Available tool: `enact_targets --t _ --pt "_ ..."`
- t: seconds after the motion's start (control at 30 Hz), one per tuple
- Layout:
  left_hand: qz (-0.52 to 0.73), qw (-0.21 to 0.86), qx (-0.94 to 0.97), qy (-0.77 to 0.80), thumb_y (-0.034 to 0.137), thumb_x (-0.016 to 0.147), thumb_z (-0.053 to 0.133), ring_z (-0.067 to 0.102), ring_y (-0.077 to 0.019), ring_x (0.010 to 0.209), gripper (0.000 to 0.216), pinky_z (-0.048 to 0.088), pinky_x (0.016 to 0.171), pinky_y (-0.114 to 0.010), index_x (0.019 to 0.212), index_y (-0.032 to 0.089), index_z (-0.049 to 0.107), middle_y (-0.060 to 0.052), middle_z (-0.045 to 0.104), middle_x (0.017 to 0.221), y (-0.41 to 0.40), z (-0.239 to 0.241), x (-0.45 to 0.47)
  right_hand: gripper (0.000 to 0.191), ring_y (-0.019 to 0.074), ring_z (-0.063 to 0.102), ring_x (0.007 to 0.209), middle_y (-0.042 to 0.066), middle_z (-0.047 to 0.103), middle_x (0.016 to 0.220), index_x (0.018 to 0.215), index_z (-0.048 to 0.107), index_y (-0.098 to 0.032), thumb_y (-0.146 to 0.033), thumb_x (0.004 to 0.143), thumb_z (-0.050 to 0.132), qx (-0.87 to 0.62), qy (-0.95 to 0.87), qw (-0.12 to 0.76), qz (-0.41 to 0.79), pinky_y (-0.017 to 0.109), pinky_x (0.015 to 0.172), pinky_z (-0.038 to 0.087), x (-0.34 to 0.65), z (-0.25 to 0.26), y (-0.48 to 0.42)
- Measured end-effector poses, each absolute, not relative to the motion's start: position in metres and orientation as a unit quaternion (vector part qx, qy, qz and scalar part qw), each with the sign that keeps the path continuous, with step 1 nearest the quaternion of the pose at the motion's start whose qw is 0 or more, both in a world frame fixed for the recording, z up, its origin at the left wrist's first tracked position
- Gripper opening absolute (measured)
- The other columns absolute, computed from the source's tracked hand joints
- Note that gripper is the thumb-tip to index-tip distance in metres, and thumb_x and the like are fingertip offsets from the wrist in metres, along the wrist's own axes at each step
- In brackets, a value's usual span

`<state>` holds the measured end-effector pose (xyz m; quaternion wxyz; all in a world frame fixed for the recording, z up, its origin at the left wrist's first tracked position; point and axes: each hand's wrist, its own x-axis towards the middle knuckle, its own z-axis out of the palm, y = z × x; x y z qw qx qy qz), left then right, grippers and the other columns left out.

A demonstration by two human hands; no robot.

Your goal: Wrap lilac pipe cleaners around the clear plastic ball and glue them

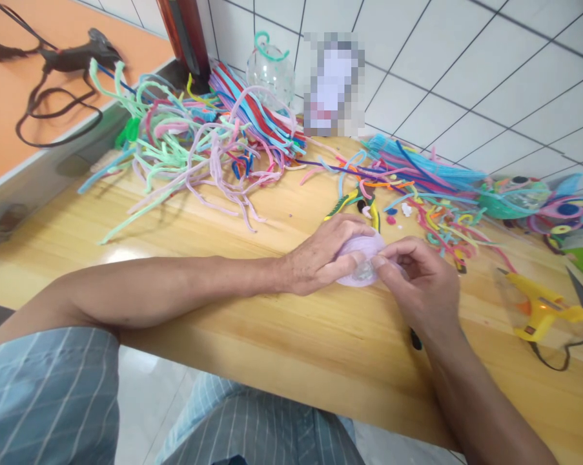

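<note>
lilac round piece (pixel 365 244) sat just right of centre in the head view, low over the wooden table (pixel 252 336), with a clear, shiny patch showing through its middle. the left hand (pixel 326 255) came in from the left of the frame and gripped it, thumb laid across the front and the other fingers curled around the upper side. the right hand (pixel 419 274) met it at its right edge, thumb and forefinger pinched narrow on the lilac material (whether they had a loose end or the rim itself, i could not tell).

as i judged it, the step was fitting lilac material around the clear core, and it called for a firm but light left grip, since a hard squeeze could have dented the core. short pinches by the right fingers, each laid snug against the last, seemed best. the pliers (pixel 342 204) lay just above the left hand, and the yellow glue gun (pixel 543 307) lay at the right of the frame, its nozzle best kept clear of the right forearm.
</note>
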<state>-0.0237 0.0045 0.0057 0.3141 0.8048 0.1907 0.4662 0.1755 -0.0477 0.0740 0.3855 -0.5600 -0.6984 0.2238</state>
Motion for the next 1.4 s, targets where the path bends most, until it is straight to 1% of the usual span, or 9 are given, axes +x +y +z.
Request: enact_targets --t 0.13,0.23,0.4,0.67,0.87,1.03,1.2,1.3,1.4 --pt "0.464 0.308 0.813 0.171 0.048 0.104 0.049 0.053 -0.0352 0.143 0.049 0.047 0.118 -0.062 0.145 0.021 0.047 -0.02 0.059 0.144 0.0059 0.0029 -0.0245 0.01 0.0151 0.054 0.061 -0.003 0.062 0.07 0.079 0.068 -0.028 -0.028 0.087 0.073 -0.563 -0.695 0.387 0.225 0.032 0.056 0.041 0.1776 0.0726 -0.0472" --pt "0.458 0.3 0.818 0.177 0.044 0.105 0.048 0.051 -0.035 0.145 0.047 0.047 0.119 -0.061 0.146 0.02 0.046 -0.02 0.058 0.146 0.0062 0.0024 -0.0243 0.01 0.0149 0.054 0.061 -0.003 0.062 0.07 0.079 0.068 -0.028 -0.028 0.087 0.074 -0.561 -0.695 0.386 0.23 0.032 0.057 0.042 0.179 0.0722 -0.0469" --pt "0.464 0.275 0.825 0.17 0.042 0.106 0.046 0.052 -0.035 0.144 0.046 0.049 0.119 -0.058 0.145 0.017 0.047 -0.02 0.059 0.142 0.0065 0.0029 -0.0242 0.012 0.0148 0.053 0.061 -0.003 0.062 0.069 0.077 0.068 -0.028 -0.028 0.087 0.074 -0.557 -0.699 0.384 0.233 0.032 0.058 0.042 0.1788 0.0736 -0.0469" --pt "0.467 0.299 0.815 0.168 0.04 0.105 0.047 0.051 -0.0363 0.144 0.046 0.047 0.118 -0.063 0.147 0.021 0.047 -0.02 0.059 0.145 0.0065 -0.0005 -0.0229 0.012 0.0152 0.053 0.06 -0.003 0.062 0.068 0.077 0.067 -0.029 -0.03 0.087 0.074 -0.559 -0.706 0.376 0.22 0.033 0.058 0.042 0.1793 0.0732 -0.0468" --pt "0.464 0.284 0.822 0.168 0.039 0.106 0.047 0.051 -0.0343 0.145 0.044 0.047 0.118 -0.06 0.145 0.019 0.046 -0.02 0.06 0.144 0.0058 0.0011 -0.0238 0.011 0.0151 0.053 0.061 -0.003 0.061 0.07 0.078 0.068 -0.029 -0.029 0.087 0.074 -0.558 -0.702 0.381 0.224 0.033 0.059 0.042 0.1799 0.0703 -0.0465" --pt "0.456 0.302 0.819 0.174 0.038 0.109 0.039 0.05 -0.0323 0.147 0.04 0.047 0.12 -0.059 0.145 0.021 0.047 -0.019 0.059 0.144 0.0044 0.0046 -0.0249 0.011 0.015 0.053 0.06 -0.003 0.061 0.068 0.077 0.068 -0.029 -0.028 0.087 0.073 -0.565 -0.698 0.38 0.221 0.032 0.058 0.042 0.1792 0.07 -0.0469" --pt "0.474 0.299 0.809 0.179 0.045 0.107 0.05 0.056 -0.0316 0.139 0.042 0.05 0.116 -0.056 0.14 0.019 0.049 -0.019 0.06 0.14 0.0048 0.0048 -0.0222 0.011 0.014 0.052 0.059 -0.004 0.06 0.068 0.078 0.068 -0.029 -0.026 0.088 0.073 -0.56 -0.7 0.385 0.222 0.031 0.057 0.041 0.1778 0.071 -0.0477" --pt "0.476 0.297 0.806 0.191 0.042 0.108 0.048 0.056 -0.0315 0.139 0.039 0.05 0.115 -0.056 0.138 0.018 0.051 -0.02 0.061 0.14 0.0042 0.0054 -0.0211 0.012 0.0132 0.052 0.059 -0.004 0.06 0.069 0.078 0.068 -0.028 -0.026 0.088 0.075 -0.557 -0.7 0.387 0.222 0.031 0.058 0.041 0.178 0.0712 -0.0481" --pt "0.481 0.298 0.801 0.197 0.041 0.108 0.049 0.058 -0.0303 0.137 0.038 0.051 0.114 -0.054 0.137 0.016 0.052 -0.019 0.062 0.137 0.0036 0.0061 -0.0209 0.009 0.013 0.053 0.06 -0.004 0.061 0.07 0.081 0.069 -0.028 -0.027 0.088 0.075 -0.552 -0.699 0.39 0.235 0.03 0.058 0.041 0.1787 0.0716 -0.048"
